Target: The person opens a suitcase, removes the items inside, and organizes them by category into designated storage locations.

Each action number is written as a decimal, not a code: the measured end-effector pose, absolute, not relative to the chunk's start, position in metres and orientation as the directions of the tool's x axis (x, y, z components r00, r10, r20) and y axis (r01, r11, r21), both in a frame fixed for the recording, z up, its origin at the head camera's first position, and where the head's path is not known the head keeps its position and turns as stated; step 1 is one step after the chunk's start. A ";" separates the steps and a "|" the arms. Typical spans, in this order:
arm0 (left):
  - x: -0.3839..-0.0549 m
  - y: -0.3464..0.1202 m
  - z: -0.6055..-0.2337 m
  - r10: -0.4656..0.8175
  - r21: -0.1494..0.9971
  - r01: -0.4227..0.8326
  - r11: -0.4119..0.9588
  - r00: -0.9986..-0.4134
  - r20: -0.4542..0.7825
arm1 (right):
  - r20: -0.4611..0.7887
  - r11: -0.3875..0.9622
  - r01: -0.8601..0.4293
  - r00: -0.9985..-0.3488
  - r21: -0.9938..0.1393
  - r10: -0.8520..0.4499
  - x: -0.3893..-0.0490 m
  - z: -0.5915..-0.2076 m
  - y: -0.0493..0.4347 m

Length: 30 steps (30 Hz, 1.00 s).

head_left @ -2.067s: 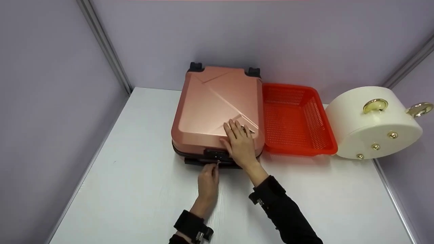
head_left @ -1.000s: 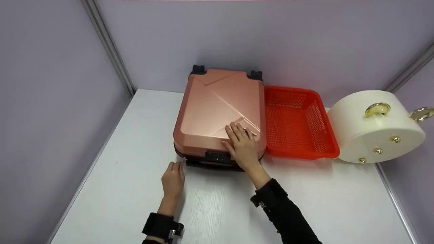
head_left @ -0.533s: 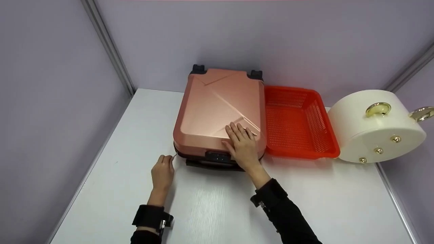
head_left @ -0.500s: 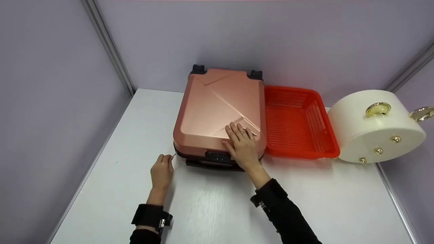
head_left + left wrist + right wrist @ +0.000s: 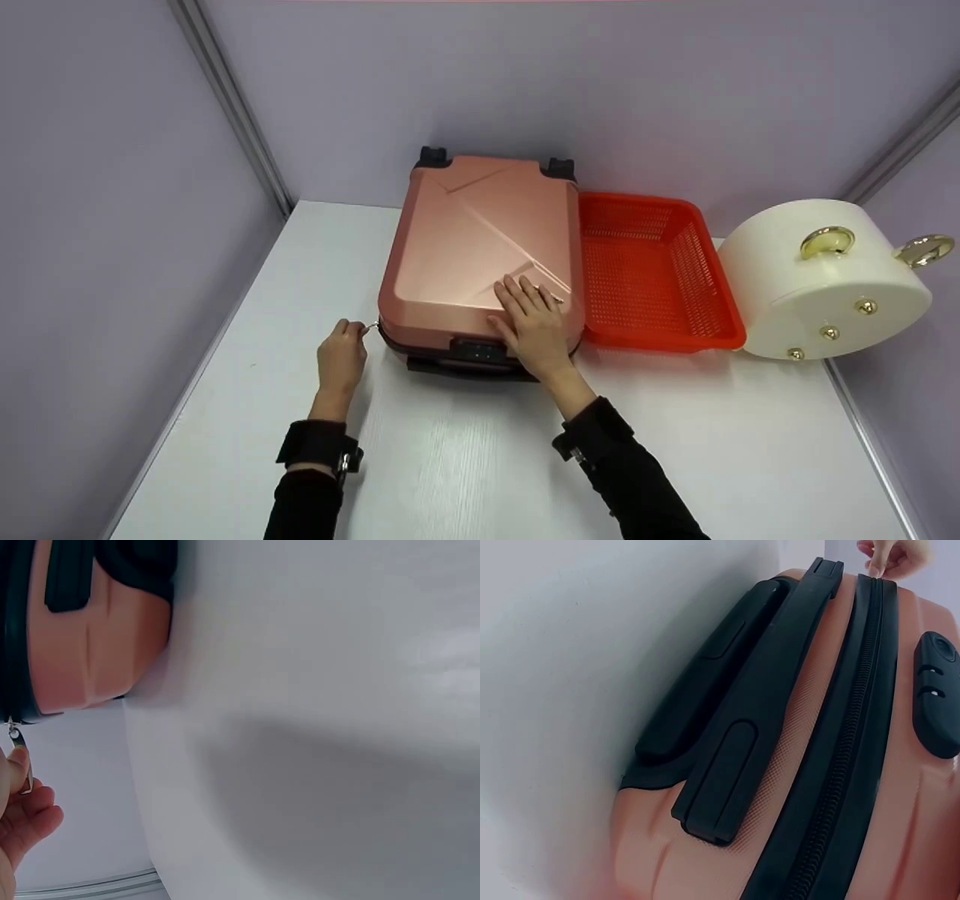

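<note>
A rose-pink hard-shell suitcase lies flat with its lid down, wheels toward the back wall. At its front left corner my left hand pinches a small metal zipper pull between thumb and fingers. The black zipper runs along the front side, its teeth meshed where the right wrist view shows them. My right hand rests on the lid's front right part with fingers straight. Next to the zipper sit a black combination lock and, on the lower shell, a black carry handle.
Right of the suitcase stands a red perforated plastic basket. Beyond it a white round case with gold handles and gold feet lies on its side. White tabletop extends in front and to the left; grey walls enclose the back and sides.
My left hand has drawn the zipper pull leftward from beside the lock, along the front edge and round to the front left corner. The right hand has stayed on the lid.
</note>
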<state>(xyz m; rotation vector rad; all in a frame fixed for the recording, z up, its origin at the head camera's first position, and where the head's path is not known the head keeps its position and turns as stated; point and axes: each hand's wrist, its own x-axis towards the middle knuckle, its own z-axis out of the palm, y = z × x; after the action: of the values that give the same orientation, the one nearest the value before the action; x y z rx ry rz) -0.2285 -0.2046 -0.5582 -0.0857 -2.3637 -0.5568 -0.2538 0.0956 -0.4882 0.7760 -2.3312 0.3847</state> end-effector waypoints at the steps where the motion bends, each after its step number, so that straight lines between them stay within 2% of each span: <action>1: -0.231 -0.206 -0.558 -0.085 0.366 0.209 0.907 -0.759 0.645 | 0.655 0.784 -0.617 -0.620 -0.069 -0.431 -0.254 -0.488 0.096; 17: -0.268 -0.210 -0.548 -0.062 0.333 0.140 0.932 -0.846 0.530 | 0.647 0.790 -0.610 -0.628 -0.065 -0.433 -0.253 -0.488 0.095; 30: -0.268 -0.216 -0.537 -0.012 0.349 0.198 0.916 -0.856 0.517 | 0.676 0.797 -0.601 -0.610 -0.057 -0.413 -0.253 -0.489 0.093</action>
<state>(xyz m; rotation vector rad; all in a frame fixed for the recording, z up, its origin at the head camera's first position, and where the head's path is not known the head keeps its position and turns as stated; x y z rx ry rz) -0.2685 -0.2163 -0.5372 -0.1333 -2.5479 -0.5385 -0.2527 0.0931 -0.4891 0.7461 -2.3114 0.3661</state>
